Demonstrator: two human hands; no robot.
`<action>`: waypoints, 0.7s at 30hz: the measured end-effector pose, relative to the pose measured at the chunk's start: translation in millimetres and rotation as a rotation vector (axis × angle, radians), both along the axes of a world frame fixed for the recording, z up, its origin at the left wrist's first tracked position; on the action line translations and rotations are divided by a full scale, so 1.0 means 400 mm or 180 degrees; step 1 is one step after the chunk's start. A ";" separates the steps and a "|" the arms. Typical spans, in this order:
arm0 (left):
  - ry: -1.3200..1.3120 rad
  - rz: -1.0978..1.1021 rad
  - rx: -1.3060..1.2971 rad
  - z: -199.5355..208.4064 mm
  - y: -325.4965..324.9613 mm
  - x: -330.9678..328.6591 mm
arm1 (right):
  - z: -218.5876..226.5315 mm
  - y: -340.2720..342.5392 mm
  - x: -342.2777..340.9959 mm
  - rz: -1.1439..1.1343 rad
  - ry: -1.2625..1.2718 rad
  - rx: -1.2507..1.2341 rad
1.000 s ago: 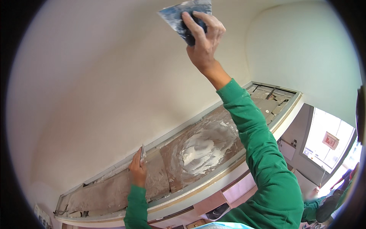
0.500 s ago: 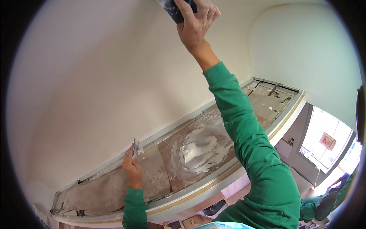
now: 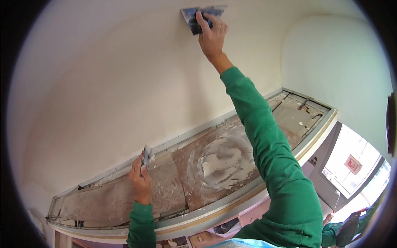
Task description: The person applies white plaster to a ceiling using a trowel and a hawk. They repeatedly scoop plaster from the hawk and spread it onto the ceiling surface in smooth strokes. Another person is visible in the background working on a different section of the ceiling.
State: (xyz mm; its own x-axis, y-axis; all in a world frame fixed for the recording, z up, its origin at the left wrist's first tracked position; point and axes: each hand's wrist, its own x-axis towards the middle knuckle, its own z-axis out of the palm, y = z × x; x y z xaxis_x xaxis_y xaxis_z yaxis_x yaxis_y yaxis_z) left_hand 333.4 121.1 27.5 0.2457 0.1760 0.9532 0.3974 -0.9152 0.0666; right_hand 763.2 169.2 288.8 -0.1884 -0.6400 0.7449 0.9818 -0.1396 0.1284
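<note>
My right hand is raised high and closed around a wide putty knife with a flaring metal blade. Its blade edge lies at the pale wall, and whether it presses there is hard to tell. Lower down, my left hand grips a smaller putty knife, its blade pointing up and smeared with white. Between my arms a mound of white putty is spread in a ring on the brownish board on top of a long ledge.
The ledge's raised front rim runs below my arms. Its right end has an open frame with dark gaps. Under it stand shelves holding a shoe. At lower right, a co-worker's green sleeve shows near a bright window.
My right hand and its wide putty knife have come lower in view, so more of the blade shows. My left hand has shifted slightly left and its blade has turned.
</note>
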 end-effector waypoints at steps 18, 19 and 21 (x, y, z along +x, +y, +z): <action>-0.1666 -0.4651 -0.5128 0.057 -0.244 0.145 | -0.509 -0.553 -0.395 0.3399 -0.2693 -0.2845; -0.1694 -0.4600 -0.5037 0.077 -0.280 0.150 | -0.516 -0.555 -0.388 0.3207 -0.2839 -0.2890; -0.1720 -0.4487 -0.4897 0.107 -0.350 0.156 | -0.523 -0.557 -0.366 0.2830 -0.2858 -0.3101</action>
